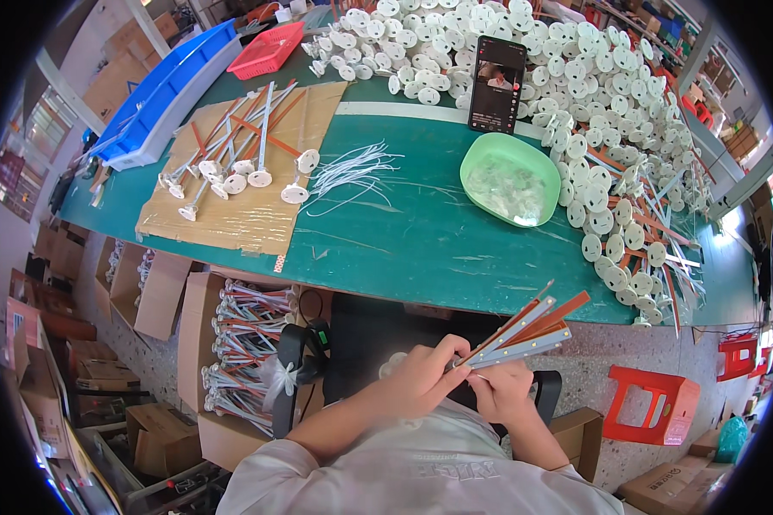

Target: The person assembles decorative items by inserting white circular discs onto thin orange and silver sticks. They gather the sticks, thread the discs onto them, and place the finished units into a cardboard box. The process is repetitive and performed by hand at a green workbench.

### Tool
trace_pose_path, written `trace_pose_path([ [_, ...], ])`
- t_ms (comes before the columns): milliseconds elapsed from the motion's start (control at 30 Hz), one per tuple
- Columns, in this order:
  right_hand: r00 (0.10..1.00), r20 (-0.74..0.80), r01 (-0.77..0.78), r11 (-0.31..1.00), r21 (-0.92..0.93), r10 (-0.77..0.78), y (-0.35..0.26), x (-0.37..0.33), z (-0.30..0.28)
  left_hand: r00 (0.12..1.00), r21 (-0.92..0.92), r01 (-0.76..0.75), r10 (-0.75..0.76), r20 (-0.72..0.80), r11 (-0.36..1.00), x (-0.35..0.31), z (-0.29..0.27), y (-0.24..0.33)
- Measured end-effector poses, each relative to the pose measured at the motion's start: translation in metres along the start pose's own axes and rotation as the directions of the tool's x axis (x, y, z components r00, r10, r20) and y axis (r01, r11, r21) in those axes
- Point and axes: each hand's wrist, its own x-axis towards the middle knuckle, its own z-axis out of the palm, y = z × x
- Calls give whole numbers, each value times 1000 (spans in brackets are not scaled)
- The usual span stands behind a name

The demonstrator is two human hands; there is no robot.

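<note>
In front of my body I hold a bundle of LED strips (528,336), narrow white and orange-brown bars with small yellowish LEDs, fanned out to the upper right. My left hand (423,378) is closed around their lower part. A round white end piece (392,365) shows beside its knuckles. Just under the strips, my right hand (504,390) is closed, with thumb and fingers brought together close to the left fingertips; what they pinch is too small to make out. On the green table (386,249) ahead lie loose white ties (352,172).
More round-ended strips rest on a cardboard sheet (232,219) at left; a large heap (601,103) covers the right and back. A green bowl (481,189), phone (498,86), red basket (266,50) and blue bins (167,86) stand around. Below are a filled carton (196,343) and red stool (674,412).
</note>
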Motion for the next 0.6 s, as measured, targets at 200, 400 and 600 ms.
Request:
trace_pose_path([
  [200, 612, 455, -543, -75, 836, 647, -14, -20, 12, 973, 204, -148, 179, -145, 968, -3, 7, -10],
  [400, 629, 320, -587, 164, 793, 708, -20, -4, 12, 983, 103, -45, 62, -173, 994, -2, 2, -1],
  [600, 982, -136, 104, 978, -181, -129, -12, 19, 6, 993, -29, 51, -53, -108, 998, -3, -7, 2],
])
